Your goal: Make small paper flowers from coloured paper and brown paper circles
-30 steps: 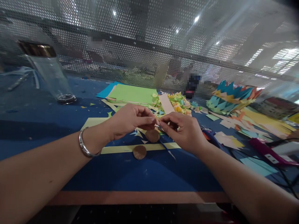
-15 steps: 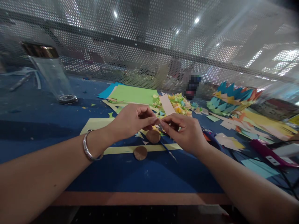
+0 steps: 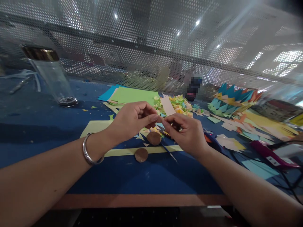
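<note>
My left hand, with a silver bangle on the wrist, is closed in a pinch above the blue table. Its fingertips meet those of my right hand, which is pinched too. Whatever lies between them is too small to make out. Below the hands are two round brown discs, one beneath the fingertips and the other nearer me. A thin blue-handled tool with a metal tip crosses a pale yellow paper strip. Small paper scraps lie partly hidden behind my fingers.
Green paper sheets and a heap of small folded paper pieces lie behind my hands. A glass bottle stands at left. On the right are a zigzag paper ring, paper scraps and a magenta power strip with cables.
The left hand's upper fingers have lifted and loosened slightly while the fingertips of both hands stay together. The whole view has shifted a little; the table items lie as before.
</note>
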Demonstrator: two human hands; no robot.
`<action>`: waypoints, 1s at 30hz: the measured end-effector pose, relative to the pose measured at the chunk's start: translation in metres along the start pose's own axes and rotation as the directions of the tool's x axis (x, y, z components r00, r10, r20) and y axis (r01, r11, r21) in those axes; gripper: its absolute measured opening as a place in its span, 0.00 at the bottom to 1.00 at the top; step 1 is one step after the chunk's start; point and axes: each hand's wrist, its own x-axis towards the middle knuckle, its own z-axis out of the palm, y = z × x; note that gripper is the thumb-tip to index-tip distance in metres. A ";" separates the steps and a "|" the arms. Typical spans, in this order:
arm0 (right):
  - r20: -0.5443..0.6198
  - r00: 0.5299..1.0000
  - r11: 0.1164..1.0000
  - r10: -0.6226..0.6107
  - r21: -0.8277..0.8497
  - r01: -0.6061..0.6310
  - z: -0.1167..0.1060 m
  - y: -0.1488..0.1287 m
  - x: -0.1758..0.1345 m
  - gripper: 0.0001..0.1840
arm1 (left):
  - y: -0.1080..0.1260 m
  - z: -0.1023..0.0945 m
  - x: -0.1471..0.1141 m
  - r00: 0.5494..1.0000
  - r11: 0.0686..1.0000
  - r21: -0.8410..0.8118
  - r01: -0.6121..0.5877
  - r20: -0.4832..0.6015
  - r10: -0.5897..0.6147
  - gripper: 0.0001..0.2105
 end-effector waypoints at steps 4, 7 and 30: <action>-0.031 0.998 0.998 -0.048 -0.038 0.047 0.001 0.000 0.002 0.08 | 0.001 0.003 0.001 0.994 0.981 -0.162 0.108 -0.019 -0.112 0.12; -0.042 0.995 0.993 -0.091 -0.082 0.087 0.002 0.000 0.002 0.07 | 0.000 0.004 0.000 0.989 0.964 -0.228 0.140 -0.021 -0.148 0.13; 0.026 0.996 0.980 -0.085 -0.180 0.089 0.005 0.000 -0.001 0.09 | -0.003 0.004 0.001 0.981 0.932 -0.315 0.182 -0.001 -0.192 0.11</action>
